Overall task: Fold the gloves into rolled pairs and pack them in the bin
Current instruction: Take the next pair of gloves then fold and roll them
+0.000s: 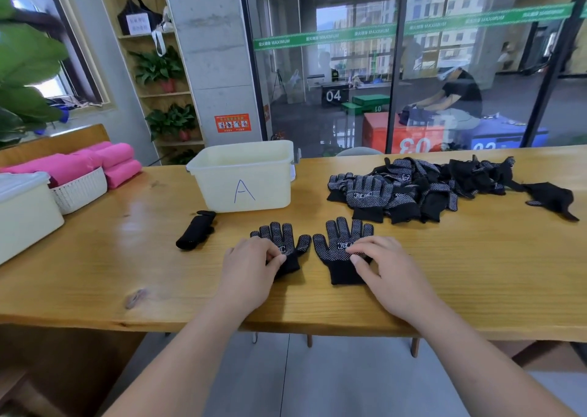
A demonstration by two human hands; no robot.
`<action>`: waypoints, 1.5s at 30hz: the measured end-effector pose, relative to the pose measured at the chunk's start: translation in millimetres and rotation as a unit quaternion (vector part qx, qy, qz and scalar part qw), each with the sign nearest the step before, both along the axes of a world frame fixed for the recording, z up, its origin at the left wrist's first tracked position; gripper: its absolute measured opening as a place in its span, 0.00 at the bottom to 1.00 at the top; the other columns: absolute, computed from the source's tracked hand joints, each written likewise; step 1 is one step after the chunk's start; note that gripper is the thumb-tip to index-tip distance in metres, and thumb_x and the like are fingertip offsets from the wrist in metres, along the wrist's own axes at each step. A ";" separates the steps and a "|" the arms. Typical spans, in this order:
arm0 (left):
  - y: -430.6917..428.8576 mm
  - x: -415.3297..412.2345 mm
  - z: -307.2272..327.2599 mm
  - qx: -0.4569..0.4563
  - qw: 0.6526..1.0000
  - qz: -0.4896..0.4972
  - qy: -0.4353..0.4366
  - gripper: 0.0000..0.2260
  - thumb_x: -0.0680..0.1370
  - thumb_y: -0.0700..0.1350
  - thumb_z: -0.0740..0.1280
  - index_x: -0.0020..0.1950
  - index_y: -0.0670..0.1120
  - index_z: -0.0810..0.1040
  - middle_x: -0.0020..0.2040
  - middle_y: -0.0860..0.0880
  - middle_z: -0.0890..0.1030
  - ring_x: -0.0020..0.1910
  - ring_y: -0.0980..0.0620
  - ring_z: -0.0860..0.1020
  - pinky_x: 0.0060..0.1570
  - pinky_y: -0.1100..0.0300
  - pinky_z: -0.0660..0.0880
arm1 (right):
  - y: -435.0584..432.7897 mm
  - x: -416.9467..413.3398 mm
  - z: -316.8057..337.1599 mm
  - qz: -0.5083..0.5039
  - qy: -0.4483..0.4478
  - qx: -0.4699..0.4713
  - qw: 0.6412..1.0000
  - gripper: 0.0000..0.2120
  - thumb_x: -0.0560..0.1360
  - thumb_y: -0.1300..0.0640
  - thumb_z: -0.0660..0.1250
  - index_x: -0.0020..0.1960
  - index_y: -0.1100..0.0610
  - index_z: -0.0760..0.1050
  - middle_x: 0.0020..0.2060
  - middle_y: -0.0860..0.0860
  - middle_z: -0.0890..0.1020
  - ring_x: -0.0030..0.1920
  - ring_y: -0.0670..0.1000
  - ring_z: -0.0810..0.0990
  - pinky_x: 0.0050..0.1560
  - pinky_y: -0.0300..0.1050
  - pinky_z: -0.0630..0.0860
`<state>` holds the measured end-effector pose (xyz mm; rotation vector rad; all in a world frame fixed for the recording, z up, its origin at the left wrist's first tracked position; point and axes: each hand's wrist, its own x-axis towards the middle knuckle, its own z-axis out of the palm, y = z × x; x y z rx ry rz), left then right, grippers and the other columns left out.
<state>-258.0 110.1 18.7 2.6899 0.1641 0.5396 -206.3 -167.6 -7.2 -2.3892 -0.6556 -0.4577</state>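
At the far left, a cream box with a lid (22,207) is set on the wooden table (476,273). Just beside it a white basket (81,191) is seen. Pink rolled towels (117,162) are kept in it and beside it.

Further right, a rolled pair of gloves (196,230) is laid on the table, near the front left corner of the bin (244,178). The bin is pale and is marked with a blue letter A. It is placed near the middle of the table. What is inside it cannot be seen.

In front of the bin, two black gloves with white dots are laid flat, side by side. Their fingers are pointed away from the person. Their thumbs are turned toward each other, close but apart.

The left glove (282,242) is partly covered by the left hand (251,270). The cloth near its cuff is pinched between the bent fingers and the thumb.

The right glove (341,248) is touched by the right hand (384,267). The fingers are spread a little and nearly straight, and their tips are pressed down on the palm of the glove. The thumb is rested on the cuff.

Behind and to the right, a pile of gloves (422,188) is heaped on the table. At the far right, one single glove (552,199) is laid near the pile.
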 end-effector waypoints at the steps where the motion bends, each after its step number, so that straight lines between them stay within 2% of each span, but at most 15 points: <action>1: -2.8 0.5 2.6 -0.017 1.000 -0.001 -0.003 0.06 0.83 0.55 0.68 0.48 0.58 0.80 0.45 0.60 0.79 0.52 0.54 0.77 0.58 0.49 0.73 | -1.3 1.1 0.7 0.000 0.009 0.025 1.000 0.11 0.84 0.47 0.65 0.62 0.44 0.83 0.58 0.37 0.79 0.64 0.42 0.71 0.65 0.39 0.68; 3: -10.9 2.3 9.3 -0.106 0.994 -0.009 -0.024 0.06 0.84 0.54 0.68 0.48 0.58 0.81 0.44 0.59 0.80 0.48 0.56 0.78 0.53 0.53 0.74 | -4.1 1.8 3.4 0.000 0.028 0.071 0.997 0.09 0.83 0.46 0.66 0.59 0.42 0.84 0.56 0.35 0.80 0.62 0.40 0.72 0.62 0.34 0.67; 5: -25.1 6.4 18.1 -0.213 0.976 -0.016 -0.047 0.06 0.83 0.54 0.70 0.48 0.56 0.82 0.42 0.59 0.81 0.44 0.58 0.79 0.46 0.57 0.74 | -6.8 3.0 5.6 0.000 0.068 0.123 0.990 0.10 0.82 0.42 0.66 0.56 0.41 0.84 0.53 0.35 0.83 0.60 0.39 0.74 0.60 0.35 0.69; 8: -53.9 17.0 20.5 -0.262 0.962 -0.056 -0.059 0.06 0.81 0.51 0.73 0.44 0.54 0.83 0.39 0.59 0.84 0.40 0.61 0.80 0.43 0.61 0.74 | -9.6 3.6 5.6 0.032 0.122 0.167 0.978 0.22 0.79 0.28 0.61 0.53 0.41 0.86 0.50 0.40 0.86 0.58 0.40 0.78 0.59 0.41 0.72; 10: -71.1 24.4 13.9 -0.270 0.959 -0.089 -0.025 0.06 0.80 0.50 0.74 0.43 0.54 0.84 0.39 0.58 0.85 0.42 0.59 0.82 0.48 0.56 0.79 | -9.2 0.7 8.5 0.051 0.146 0.175 0.972 0.25 0.77 0.26 0.60 0.51 0.43 0.86 0.48 0.42 0.86 0.56 0.40 0.79 0.59 0.42 0.73; 14: -80.9 31.5 0.8 -0.257 0.957 -0.134 0.030 0.05 0.79 0.54 0.74 0.45 0.56 0.86 0.42 0.57 0.86 0.46 0.57 0.83 0.53 0.49 0.81 | -7.3 0.7 11.4 0.059 0.157 0.137 0.976 0.08 0.80 0.48 0.73 0.45 0.50 0.85 0.39 0.44 0.85 0.44 0.45 0.80 0.52 0.49 0.77; 18: -60.5 33.4 -2.8 -0.193 0.973 -0.127 -0.004 0.05 0.81 0.54 0.71 0.50 0.55 0.85 0.45 0.59 0.85 0.48 0.57 0.81 0.55 0.51 0.79 | -8.6 3.3 9.2 0.025 0.191 0.191 0.962 0.05 0.79 0.56 0.73 0.44 0.51 0.84 0.33 0.41 0.82 0.33 0.41 0.76 0.39 0.40 0.71; 20: -43.5 35.9 -8.6 -0.096 0.987 -0.122 -0.043 0.06 0.81 0.56 0.69 0.54 0.57 0.83 0.51 0.61 0.82 0.54 0.57 0.78 0.59 0.50 0.76 | -10.1 3.6 9.5 0.009 0.186 0.239 0.953 0.05 0.79 0.57 0.73 0.43 0.53 0.83 0.32 0.42 0.81 0.32 0.40 0.74 0.37 0.35 0.69; 22: -26.9 38.8 -17.8 -0.024 0.991 -0.121 -0.058 0.11 0.80 0.61 0.67 0.59 0.59 0.81 0.57 0.60 0.79 0.61 0.55 0.74 0.64 0.48 0.73 | -9.8 2.7 10.6 0.002 0.184 0.269 0.945 0.05 0.78 0.58 0.74 0.43 0.55 0.82 0.34 0.45 0.83 0.33 0.42 0.75 0.39 0.37 0.71; 26: -13.9 41.4 -29.3 -0.020 0.989 -0.134 -0.053 0.24 0.78 0.69 0.63 0.70 0.59 0.76 0.67 0.60 0.75 0.70 0.54 0.69 0.71 0.46 0.70 | -9.8 6.4 9.9 -0.020 0.186 0.316 0.930 0.02 0.78 0.59 0.74 0.47 0.54 0.83 0.42 0.50 0.88 0.44 0.52 0.85 0.50 0.48 0.79; 30: -22.1 36.9 -25.8 0.027 0.987 -0.155 -0.034 0.33 0.77 0.72 0.64 0.79 0.59 0.68 0.77 0.59 0.68 0.79 0.56 0.60 0.79 0.49 0.60 | -11.0 9.6 27.2 0.026 0.205 0.335 0.919 0.06 0.82 0.63 0.70 0.53 0.55 0.85 0.48 0.49 0.89 0.51 0.48 0.86 0.49 0.34 0.79; 36: -26.0 34.2 -23.8 0.040 0.989 -0.144 0.010 0.43 0.75 0.77 0.61 0.84 0.57 0.61 0.82 0.59 0.63 0.84 0.55 0.52 0.82 0.50 0.53 | -12.9 21.7 86.4 0.086 0.121 0.208 0.967 0.09 0.82 0.62 0.71 0.56 0.52 0.85 0.48 0.46 0.89 0.50 0.46 0.86 0.55 0.40 0.81; 40: -27.4 32.5 -22.0 0.044 0.989 -0.142 0.023 0.44 0.74 0.78 0.60 0.84 0.57 0.59 0.83 0.58 0.63 0.84 0.56 0.51 0.81 0.50 0.52 | -14.0 22.3 126.5 0.080 0.088 0.158 0.980 0.14 0.77 0.60 0.77 0.51 0.41 0.83 0.44 0.36 0.87 0.45 0.39 0.85 0.50 0.29 0.78; 42: -26.7 32.4 -22.0 0.039 0.988 -0.145 0.030 0.45 0.73 0.79 0.61 0.84 0.57 0.59 0.82 0.57 0.65 0.84 0.55 0.51 0.81 0.49 0.53 | -16.9 19.8 144.1 0.082 0.073 0.136 0.985 0.13 0.75 0.58 0.79 0.51 0.41 0.84 0.44 0.39 0.87 0.45 0.41 0.85 0.50 0.29 0.78; 45: -26.0 32.6 -22.0 0.042 0.987 -0.152 0.045 0.44 0.73 0.79 0.61 0.84 0.59 0.58 0.81 0.56 0.66 0.84 0.55 0.52 0.81 0.49 0.54 | -21.5 10.9 168.7 0.111 0.073 0.098 0.986 0.13 0.74 0.57 0.79 0.56 0.45 0.85 0.45 0.45 0.87 0.47 0.47 0.86 0.54 0.36 0.81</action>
